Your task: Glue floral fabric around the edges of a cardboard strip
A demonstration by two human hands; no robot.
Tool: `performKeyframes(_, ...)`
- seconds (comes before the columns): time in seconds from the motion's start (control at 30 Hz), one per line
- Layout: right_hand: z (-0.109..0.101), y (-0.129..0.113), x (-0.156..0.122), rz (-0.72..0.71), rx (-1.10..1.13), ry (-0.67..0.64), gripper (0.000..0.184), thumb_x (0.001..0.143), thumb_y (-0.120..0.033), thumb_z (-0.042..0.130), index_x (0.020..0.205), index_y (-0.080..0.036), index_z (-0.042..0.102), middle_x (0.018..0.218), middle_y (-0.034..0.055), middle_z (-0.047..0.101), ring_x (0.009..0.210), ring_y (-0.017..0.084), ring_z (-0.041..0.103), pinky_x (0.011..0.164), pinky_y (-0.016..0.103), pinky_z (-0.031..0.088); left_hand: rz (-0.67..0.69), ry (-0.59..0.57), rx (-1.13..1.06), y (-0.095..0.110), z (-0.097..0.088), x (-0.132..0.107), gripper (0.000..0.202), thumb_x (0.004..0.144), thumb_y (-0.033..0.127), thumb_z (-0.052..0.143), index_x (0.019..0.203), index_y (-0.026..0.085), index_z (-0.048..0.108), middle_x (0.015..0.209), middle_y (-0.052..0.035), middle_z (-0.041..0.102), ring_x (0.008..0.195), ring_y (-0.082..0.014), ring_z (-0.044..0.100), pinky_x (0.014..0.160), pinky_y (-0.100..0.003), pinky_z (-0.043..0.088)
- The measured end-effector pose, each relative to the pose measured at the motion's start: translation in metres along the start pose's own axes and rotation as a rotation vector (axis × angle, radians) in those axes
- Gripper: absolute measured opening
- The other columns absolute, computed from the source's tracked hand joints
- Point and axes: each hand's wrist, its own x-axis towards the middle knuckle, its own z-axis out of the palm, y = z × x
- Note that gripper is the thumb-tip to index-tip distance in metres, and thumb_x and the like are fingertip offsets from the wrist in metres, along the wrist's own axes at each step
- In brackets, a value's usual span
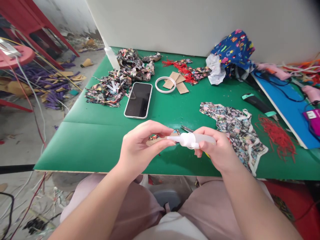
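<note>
My right hand [221,151] is wrapped round a small white squeeze bottle [187,140], which lies sideways with its narrow nozzle pointing left. A small cap on a loop shows at the bottle's neck, by my right thumb. At the nozzle's tip, the thumb and forefinger of my left hand [137,145] are closed in a pinch. Behind my left fingers, a small piece of brown card with patterned fabric [152,140] is partly hidden. Scissors [186,129] lie beyond the bottle, mostly covered by it and my right hand. Right of that hand is cut floral fabric [232,123].
On the green table [82,143] are a phone [139,100], a tape roll [157,87], brown card pieces [182,88], bunched floral fabric [105,91] and another white bottle [112,59]. Red threads [280,136], a black-and-green cutter [258,105] and a blue board [282,106] lie right.
</note>
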Motion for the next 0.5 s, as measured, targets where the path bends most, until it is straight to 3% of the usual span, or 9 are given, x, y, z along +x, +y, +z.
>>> performKeyframes(0.2,-0.0026,-0.003,-0.0067,-0.189,-0.316,0.119,0.029,0.069,-0.046,0.071,0.079,-0.02,0.064,0.058,-0.003,0.053,0.047,0.008,0.041,0.04,0.02,0.028,0.038,-0.008,0.037,0.0012,0.0005,0.0001,0.013,0.072,0.014,0.072,0.082,0.023,0.072,0.077,-0.0015,0.07,0.074,-0.0148,0.064,0.065,-0.025,0.052)
performKeyframes(0.33,-0.0021,-0.0075,-0.0076,-0.31,-0.497,0.166,0.029,0.068,-0.045,0.073,0.079,-0.021,0.064,0.058,-0.0035,0.054,0.048,0.008,0.043,0.041,0.019,0.031,0.075,-0.013,0.086,0.0023,0.0002,-0.0007,0.017,0.072,0.009,0.071,0.082,0.023,0.071,0.077,0.0004,0.069,0.074,-0.0137,0.063,0.067,-0.025,0.052)
performKeyframes(0.5,-0.0045,-0.0089,-0.0084,-0.344,-0.575,0.151,0.026,0.07,-0.044,0.071,0.082,-0.022,0.063,0.059,-0.0048,0.054,0.049,0.006,0.043,0.043,0.017,0.032,0.13,-0.001,0.141,0.004,-0.0003,-0.0014,0.019,0.071,0.005,0.071,0.081,0.022,0.07,0.077,0.0018,0.069,0.073,-0.013,0.064,0.066,-0.025,0.053)
